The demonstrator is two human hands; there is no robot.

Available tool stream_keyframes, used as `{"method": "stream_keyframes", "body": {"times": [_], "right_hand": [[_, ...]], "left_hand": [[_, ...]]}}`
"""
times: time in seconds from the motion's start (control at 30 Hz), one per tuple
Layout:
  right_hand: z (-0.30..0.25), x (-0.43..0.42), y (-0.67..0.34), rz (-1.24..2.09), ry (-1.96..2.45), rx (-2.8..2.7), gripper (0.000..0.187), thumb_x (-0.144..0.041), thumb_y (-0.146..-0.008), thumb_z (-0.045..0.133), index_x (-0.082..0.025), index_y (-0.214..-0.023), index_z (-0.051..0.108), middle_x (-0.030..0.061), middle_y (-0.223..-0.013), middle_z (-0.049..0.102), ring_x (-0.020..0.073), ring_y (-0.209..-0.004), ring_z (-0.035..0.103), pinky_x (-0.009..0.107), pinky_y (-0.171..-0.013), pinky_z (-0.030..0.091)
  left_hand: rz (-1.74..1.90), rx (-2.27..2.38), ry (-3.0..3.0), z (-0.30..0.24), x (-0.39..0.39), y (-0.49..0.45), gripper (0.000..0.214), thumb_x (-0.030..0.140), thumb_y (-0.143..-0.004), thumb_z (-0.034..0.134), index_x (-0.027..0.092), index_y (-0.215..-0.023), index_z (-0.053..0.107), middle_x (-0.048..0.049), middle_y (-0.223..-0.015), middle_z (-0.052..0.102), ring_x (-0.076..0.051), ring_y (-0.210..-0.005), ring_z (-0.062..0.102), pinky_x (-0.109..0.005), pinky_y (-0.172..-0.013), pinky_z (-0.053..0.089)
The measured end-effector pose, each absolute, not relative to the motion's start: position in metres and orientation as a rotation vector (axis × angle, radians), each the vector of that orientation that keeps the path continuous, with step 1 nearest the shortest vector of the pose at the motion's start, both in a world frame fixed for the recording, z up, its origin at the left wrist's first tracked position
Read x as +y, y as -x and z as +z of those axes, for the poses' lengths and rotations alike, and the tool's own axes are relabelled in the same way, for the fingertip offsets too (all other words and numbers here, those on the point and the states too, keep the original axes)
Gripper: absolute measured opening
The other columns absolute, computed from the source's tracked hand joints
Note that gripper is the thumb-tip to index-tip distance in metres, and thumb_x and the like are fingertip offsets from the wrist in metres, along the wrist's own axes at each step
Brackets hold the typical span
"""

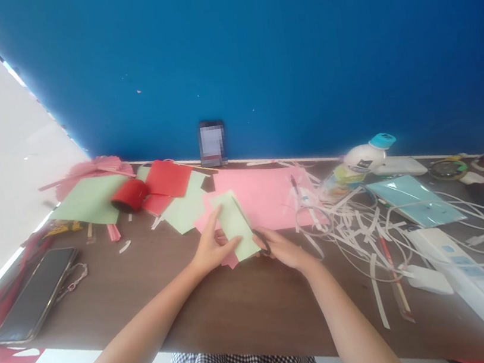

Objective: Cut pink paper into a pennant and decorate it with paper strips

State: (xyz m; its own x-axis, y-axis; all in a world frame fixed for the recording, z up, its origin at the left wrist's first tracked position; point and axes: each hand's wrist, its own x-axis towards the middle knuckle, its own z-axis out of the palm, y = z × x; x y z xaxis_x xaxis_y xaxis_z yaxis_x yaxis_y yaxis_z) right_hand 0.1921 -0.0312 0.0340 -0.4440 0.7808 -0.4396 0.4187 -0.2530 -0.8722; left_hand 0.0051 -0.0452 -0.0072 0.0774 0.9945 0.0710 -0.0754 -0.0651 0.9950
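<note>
My left hand [211, 243] grips a small pale green sheet of paper [236, 227] along its left side, thumb on top. At the sheet's lower right, my right hand [279, 248] is closed around dark-handled scissors [263, 242]; a dark line along the sheet's right side may be the blade or a cut, I cannot tell which. Under and behind the green sheet lies a large pink sheet of paper [262, 194]. A smaller pink piece [229, 259] shows below my left fingers.
Left are green paper [91, 199], a red roll [129, 196], red paper [169, 176] and a phone [37, 294]. Right are paper strips, white cables, a blue-capped bottle [364, 156], a blue packet [415, 199] and a power strip [451, 260]. A small screen [212, 143] leans against the blue wall.
</note>
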Motion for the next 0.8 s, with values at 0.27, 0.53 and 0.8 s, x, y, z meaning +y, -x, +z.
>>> {"method": "stream_keyframes", "body": {"times": [0.27, 0.53, 0.8], "right_hand": [[0.0322, -0.0310, -0.1929, 1.747, 1.423, -1.720, 0.045, -0.056, -0.077, 0.046, -0.023, -0.108, 0.051, 0.0001, -0.072, 0.054, 0.0162, -0.072, 0.050, 0.028, -0.061, 0.036], [0.0316, -0.0312, -0.1929, 1.731, 1.409, -1.742, 0.043, -0.056, -0.078, 0.045, -0.023, -0.104, 0.052, -0.0005, -0.072, 0.053, 0.0158, -0.072, 0.050, 0.028, -0.062, 0.036], [0.0285, -0.0309, -0.1919, 1.717, 1.387, -1.750, 0.039, -0.056, -0.078, 0.045, -0.021, -0.093, 0.052, -0.0004, -0.071, 0.052, 0.0155, -0.071, 0.050, 0.028, -0.063, 0.037]], "left_hand": [[1.221, 1.062, -1.251, -0.0059, -0.0452, -0.0049, 0.083, 0.029, -0.068, 0.068, 0.026, -0.136, 0.022, -0.0143, -0.126, 0.046, -0.021, -0.090, 0.061, -0.028, -0.066, 0.055], [1.184, 1.072, -1.287, -0.0063, -0.0452, -0.0051, 0.082, 0.030, -0.071, 0.065, 0.027, -0.137, 0.017, -0.0149, -0.122, 0.049, -0.021, -0.091, 0.060, -0.029, -0.065, 0.055], [1.202, 1.069, -1.282, -0.0081, -0.0444, -0.0056, 0.083, 0.030, -0.070, 0.066, 0.028, -0.137, 0.017, -0.0142, -0.125, 0.047, -0.020, -0.090, 0.061, -0.029, -0.065, 0.055]]}}
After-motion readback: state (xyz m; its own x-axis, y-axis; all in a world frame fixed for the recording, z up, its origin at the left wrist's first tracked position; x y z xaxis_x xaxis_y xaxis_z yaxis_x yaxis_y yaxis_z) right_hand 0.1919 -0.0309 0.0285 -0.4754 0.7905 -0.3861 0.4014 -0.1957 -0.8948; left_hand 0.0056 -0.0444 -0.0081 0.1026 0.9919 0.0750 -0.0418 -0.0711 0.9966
